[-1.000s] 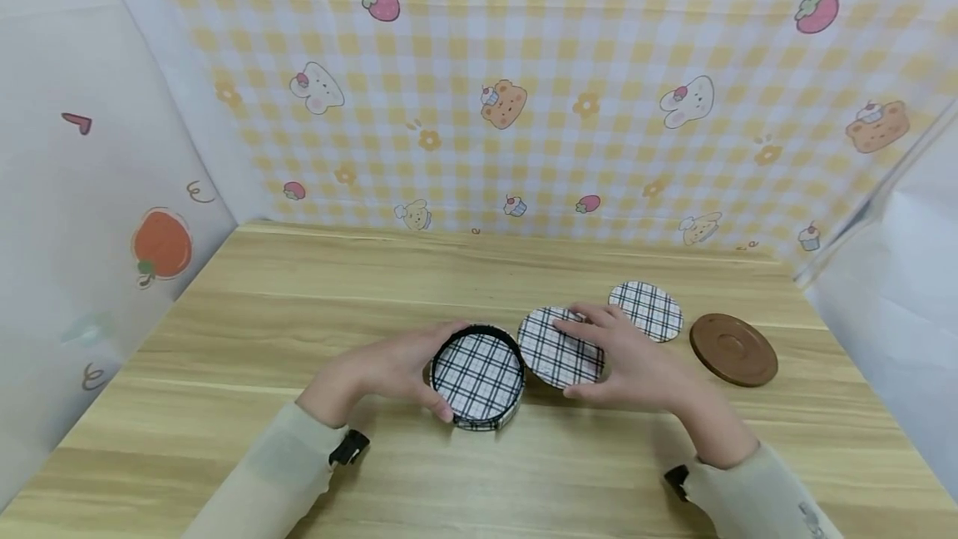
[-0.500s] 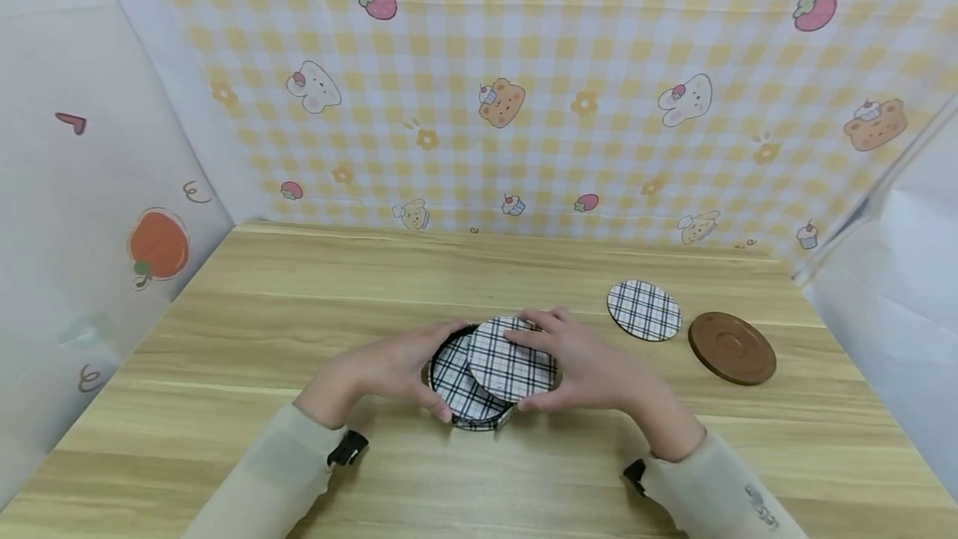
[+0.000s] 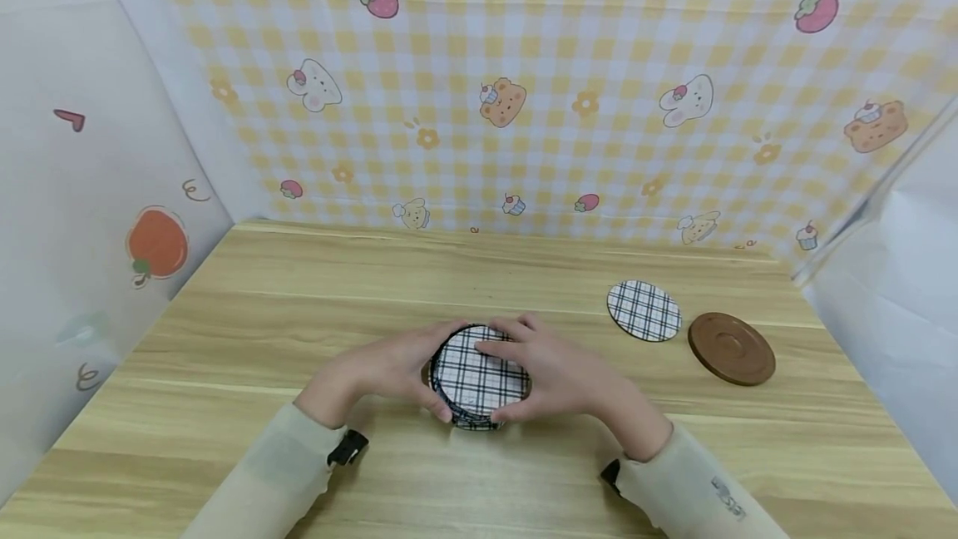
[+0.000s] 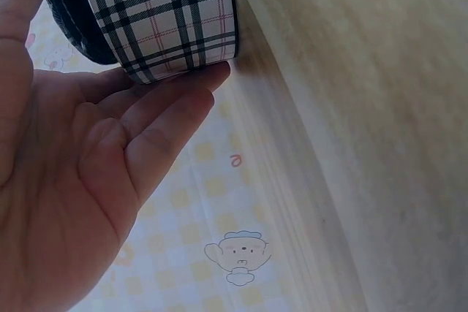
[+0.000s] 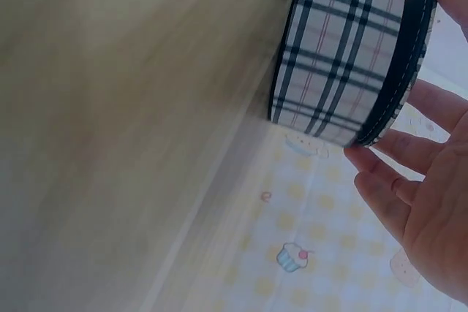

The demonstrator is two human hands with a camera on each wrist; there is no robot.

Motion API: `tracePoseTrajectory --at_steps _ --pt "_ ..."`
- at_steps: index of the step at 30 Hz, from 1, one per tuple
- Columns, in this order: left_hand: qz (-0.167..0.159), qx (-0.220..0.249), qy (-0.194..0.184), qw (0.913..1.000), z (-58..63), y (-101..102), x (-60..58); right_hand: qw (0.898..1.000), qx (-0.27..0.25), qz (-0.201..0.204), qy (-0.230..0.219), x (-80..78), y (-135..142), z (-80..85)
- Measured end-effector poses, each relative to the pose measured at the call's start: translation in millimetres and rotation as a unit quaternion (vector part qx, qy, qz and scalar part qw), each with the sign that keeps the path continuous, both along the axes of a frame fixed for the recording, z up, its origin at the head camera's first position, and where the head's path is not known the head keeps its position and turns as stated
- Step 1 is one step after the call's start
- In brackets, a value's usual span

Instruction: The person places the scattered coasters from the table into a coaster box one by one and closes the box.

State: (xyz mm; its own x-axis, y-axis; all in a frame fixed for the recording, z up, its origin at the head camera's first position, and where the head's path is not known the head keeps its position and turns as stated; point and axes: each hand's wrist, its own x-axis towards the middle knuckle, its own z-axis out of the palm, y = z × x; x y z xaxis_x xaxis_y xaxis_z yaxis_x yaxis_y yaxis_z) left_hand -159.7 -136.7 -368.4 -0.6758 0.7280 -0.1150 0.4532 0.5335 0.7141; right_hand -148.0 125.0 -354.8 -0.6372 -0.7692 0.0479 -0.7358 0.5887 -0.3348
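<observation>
A round plaid coaster holder [image 3: 471, 423] stands on the wooden table, its checked side wall filling the top of the left wrist view. My left hand [image 3: 400, 368] grips it from the left, thumb at the front and fingers round the back. From the right, my right hand [image 3: 561, 377] holds a round plaid coaster [image 3: 475, 381] by its edge, fingers over the far side and thumb at the near side. This coaster lies over the holder's mouth and hides its inside. Its dark stitched underside [image 5: 402, 71] shows at the holder's top in the right wrist view.
To the right, another plaid coaster [image 3: 644, 310] lies flat on the table [image 3: 337, 273]. Beside it is a round brown disc [image 3: 732, 348] with a ringed centre. A yellow checked cloth [image 3: 419, 81] hangs behind the table's back edge.
My right hand has carried the coaster leftward from beside the holder to over its mouth, covering the plaid surface seen inside. My left hand and the holder have stayed put.
</observation>
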Motion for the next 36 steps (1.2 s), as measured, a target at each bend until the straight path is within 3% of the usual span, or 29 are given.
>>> tracePoseTrajectory --at_steps 20,29,36 --pt "0.013 -0.012 -0.013 0.9998 0.0 -0.9 0.0 1.0 0.023 -0.004 0.018 -1.3 -10.9 -1.9" --pt "0.008 -0.021 0.011 0.9997 0.5 -0.1 0.7 1.0 0.016 0.0 0.004 -3.1 -9.5 -3.4" --pt "0.01 -0.015 0.006 0.9998 1.0 0.3 1.1 1.0 -0.001 -0.001 -0.018 -3.9 0.6 -3.8"
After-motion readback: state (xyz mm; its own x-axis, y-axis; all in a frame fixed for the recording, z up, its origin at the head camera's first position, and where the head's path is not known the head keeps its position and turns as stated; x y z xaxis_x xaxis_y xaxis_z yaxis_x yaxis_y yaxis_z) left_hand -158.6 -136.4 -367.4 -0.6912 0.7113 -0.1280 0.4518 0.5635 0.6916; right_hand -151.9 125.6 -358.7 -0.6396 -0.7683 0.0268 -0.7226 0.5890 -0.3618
